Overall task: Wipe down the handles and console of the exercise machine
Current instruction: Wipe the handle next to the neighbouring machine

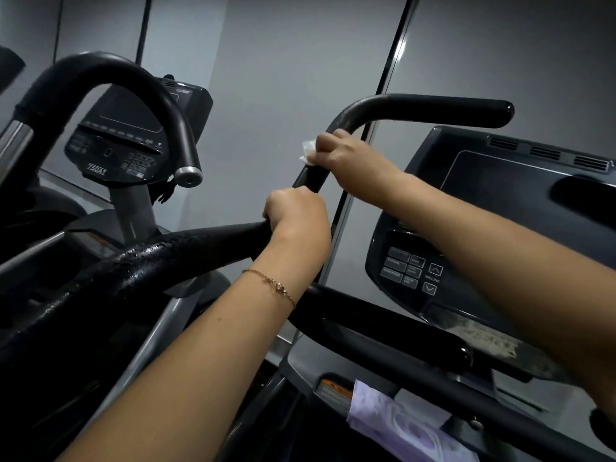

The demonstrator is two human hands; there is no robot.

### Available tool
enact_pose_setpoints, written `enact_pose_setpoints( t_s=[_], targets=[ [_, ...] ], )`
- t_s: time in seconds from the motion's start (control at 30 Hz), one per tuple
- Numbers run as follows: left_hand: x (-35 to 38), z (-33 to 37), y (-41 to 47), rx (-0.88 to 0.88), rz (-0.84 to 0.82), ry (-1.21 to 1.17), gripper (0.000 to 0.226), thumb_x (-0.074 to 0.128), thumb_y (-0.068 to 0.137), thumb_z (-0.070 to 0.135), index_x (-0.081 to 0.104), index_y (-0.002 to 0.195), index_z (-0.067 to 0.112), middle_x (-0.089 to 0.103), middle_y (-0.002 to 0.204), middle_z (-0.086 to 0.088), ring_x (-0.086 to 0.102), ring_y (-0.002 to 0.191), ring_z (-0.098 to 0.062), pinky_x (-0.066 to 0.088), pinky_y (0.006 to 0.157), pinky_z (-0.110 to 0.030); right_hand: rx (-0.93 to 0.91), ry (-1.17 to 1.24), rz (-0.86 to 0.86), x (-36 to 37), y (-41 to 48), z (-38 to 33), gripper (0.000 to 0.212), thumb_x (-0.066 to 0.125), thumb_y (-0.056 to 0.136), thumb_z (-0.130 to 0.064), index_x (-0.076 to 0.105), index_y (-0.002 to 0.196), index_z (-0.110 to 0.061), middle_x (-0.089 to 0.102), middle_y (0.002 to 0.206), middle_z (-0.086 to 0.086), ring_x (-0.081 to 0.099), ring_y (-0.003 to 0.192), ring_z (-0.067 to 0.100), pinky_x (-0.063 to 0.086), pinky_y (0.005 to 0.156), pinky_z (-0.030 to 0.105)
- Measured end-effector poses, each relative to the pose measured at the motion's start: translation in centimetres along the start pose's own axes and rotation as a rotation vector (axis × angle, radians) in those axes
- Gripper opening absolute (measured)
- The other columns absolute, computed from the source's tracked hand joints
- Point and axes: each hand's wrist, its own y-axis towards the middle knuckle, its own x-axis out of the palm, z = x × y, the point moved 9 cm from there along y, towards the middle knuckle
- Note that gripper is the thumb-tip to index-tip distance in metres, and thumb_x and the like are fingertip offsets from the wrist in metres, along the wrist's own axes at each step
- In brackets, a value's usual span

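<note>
**Both hands on the black handle, wipe under the right**

We see both arms stretched forward and upward to the same curved black handle [416, 110] of the exercise machine. Our right hand [346, 155] sits higher, just below the bend, fingers curled fully around the bar with the knuckles toward us; a white wipe [307, 151] is pinched between palm and bar, its crumpled edge sticking out on the left side. Our left hand [296, 215] is fisted around the handle just beneath, wrist straight, forearm rising from the lower left, a thin gold bracelet [273, 286] across the wrist. The two hands are near each other but not touching. The console [520, 201] lies to the right, under the right forearm, its button pad [413, 271] facing us. A lilac cloth [400, 425] lies below by the machine's base.
</note>
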Motion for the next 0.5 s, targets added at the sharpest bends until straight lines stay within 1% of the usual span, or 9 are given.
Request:
enact_pose_setpoints(
  t_s=[0.03,0.07,0.13,0.2,0.23,0.33,0.37,0.4,0.5],
  targets=[
    [0.2,0.2,-0.2,0.020,-0.006,0.038,0.029,0.050,0.086,0.005,0.057,0.114,0.008,0.062,0.108,-0.005,0.062,0.099,-0.020,0.051,0.084,-0.027,-0.049,-0.004,-0.016,0.1,-0.2,-0.5,0.047,0.042,0.088,0.010,0.050,0.130,-0.009,0.051,0.113,0.014,0.047,0.101,0.030,0.047,0.077,0.038],
    [0.3,0.4,-0.4,0.040,-0.008,0.060,0.029,0.049,0.086,0.005,0.057,0.114,0.008,0.062,0.110,-0.005,0.062,0.100,-0.020,0.051,0.086,-0.027,-0.050,-0.020,-0.028,0.0,-0.1,-0.1,0.048,0.041,0.087,0.011,0.051,0.129,-0.009,0.050,0.113,0.014,0.046,0.101,0.030,0.048,0.076,0.039],
    [0.6,0.7,-0.6,0.061,-0.010,0.078,0.031,0.049,0.086,0.004,0.056,0.116,0.006,0.062,0.110,-0.006,0.062,0.101,-0.021,0.052,0.085,-0.027,0.063,-0.050,-0.004,-0.5,0.9,2.1,0.044,0.041,0.088,0.010,0.054,0.126,-0.008,0.050,0.113,0.014,0.046,0.102,0.030,0.048,0.076,0.040],
    [0.8,0.8,-0.7,0.059,-0.003,0.073,0.031,0.049,0.086,0.003,0.056,0.116,0.005,0.061,0.108,-0.005,0.061,0.100,-0.020,0.049,0.076,-0.024,0.187,-0.056,0.033,-0.9,1.2,2.9,0.037,0.043,0.090,0.006,0.055,0.123,-0.006,0.050,0.113,0.014,0.046,0.103,0.031,0.048,0.077,0.039],
    [0.9,0.7,-0.8,0.058,-0.001,0.067,0.030,0.049,0.087,0.003,0.056,0.115,0.006,0.061,0.108,-0.005,0.061,0.099,-0.020,0.045,0.070,-0.023,0.178,-0.057,0.029,-0.7,1.1,2.0,0.035,0.043,0.091,0.004,0.055,0.123,-0.004,0.051,0.112,0.014,0.046,0.102,0.031,0.048,0.078,0.040],
    [0.7,0.1,-1.0,0.051,-0.001,0.038,0.025,0.049,0.088,0.005,0.057,0.111,0.007,0.062,0.105,-0.005,0.062,0.096,-0.018,0.035,0.053,-0.021,-0.012,-0.013,-0.039,0.4,0.0,-2.2,0.039,0.043,0.090,0.005,0.053,0.126,-0.005,0.051,0.112,0.013,0.047,0.100,0.031,0.049,0.075,0.039],
    [0.6,-0.1,-1.0,0.046,0.001,0.020,0.024,0.049,0.088,0.005,0.057,0.110,0.008,0.062,0.105,-0.004,0.062,0.096,-0.017,0.031,0.049,-0.021,-0.037,-0.007,-0.056,0.4,-0.3,-2.6,0.041,0.043,0.090,0.005,0.052,0.128,-0.007,0.050,0.112,0.012,0.046,0.099,0.029,0.049,0.074,0.038],
    [0.5,-0.3,-1.0,0.044,0.002,0.006,0.024,0.050,0.088,0.005,0.057,0.110,0.008,0.062,0.104,-0.004,0.062,0.095,-0.017,0.029,0.047,-0.020,-0.022,-0.018,-0.065,0.2,-0.2,-2.1,0.042,0.042,0.090,0.005,0.051,0.129,-0.008,0.049,0.113,0.011,0.046,0.100,0.028,0.049,0.074,0.037],
    [0.5,-0.4,-1.3,0.054,0.002,-0.004,0.023,0.050,0.089,0.004,0.057,0.110,0.006,0.062,0.099,-0.004,0.062,0.092,-0.017,0.029,0.046,-0.021,0.123,-0.070,-0.058,-0.5,0.4,0.2,0.041,0.042,0.091,0.004,0.050,0.129,-0.009,0.047,0.114,0.010,0.044,0.100,0.025,0.042,0.070,0.031]
  ],
)
